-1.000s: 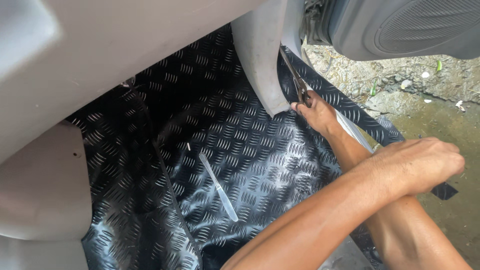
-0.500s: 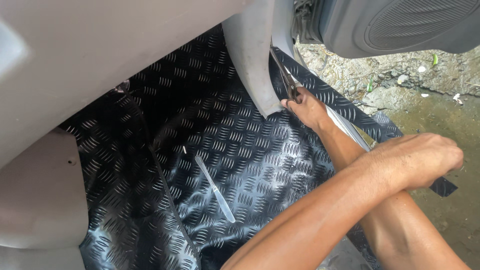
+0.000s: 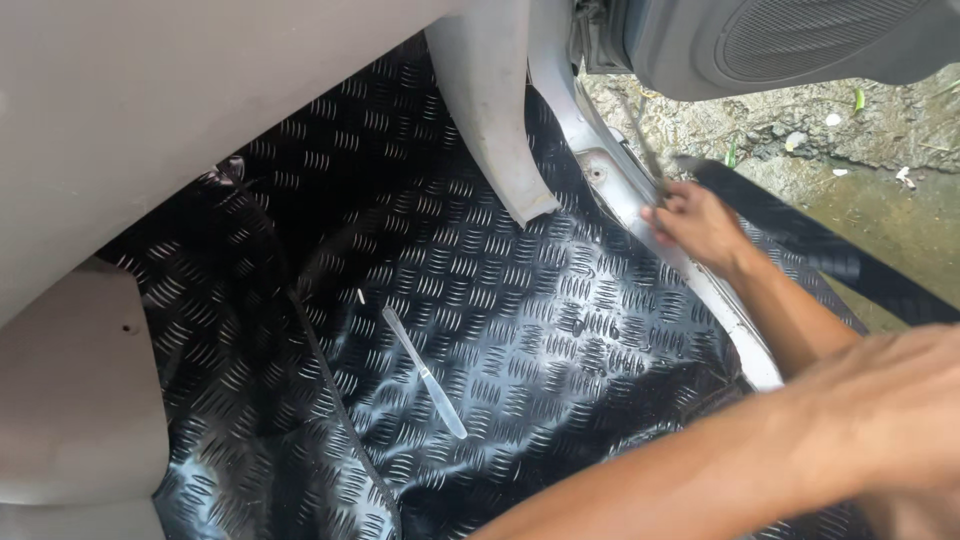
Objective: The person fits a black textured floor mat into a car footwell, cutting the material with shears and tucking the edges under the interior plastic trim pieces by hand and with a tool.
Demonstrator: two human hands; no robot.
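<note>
A person is leaning into the footwell of a car, both bare arms reaching in from about four o'clock. One hand (image 3: 700, 225), which I take to be the right hand, sits at about two o'clock on the pale door sill (image 3: 640, 215), its fingers (image 3: 668, 205) curled tight around a thin dark tool (image 3: 640, 140) that runs up and away toward one o'clock; the tool is blurred, so I cannot say what kind it is. The other hand, the left hand (image 3: 890, 420), fills the corner at four o'clock, so close and so soft in focus that I cannot tell whether its fingers are open or closed, or whether it has hold of anything. Just beyond it a black strip (image 3: 820, 250) slants from two o'clock down to three o'clock, over the sill's outer edge. The floor is covered by a black checker-plate mat (image 3: 500, 300), shiny and creased. On it, near the centre toward seven o'clock, lies a slim pale stick-like tool (image 3: 425, 372), well apart from both hands. A grey trim panel (image 3: 490, 110) hangs down at twelve o'clock, and the open door's speaker grille (image 3: 800, 35) shows at one o'clock above muddy ground (image 3: 800, 140).
</note>
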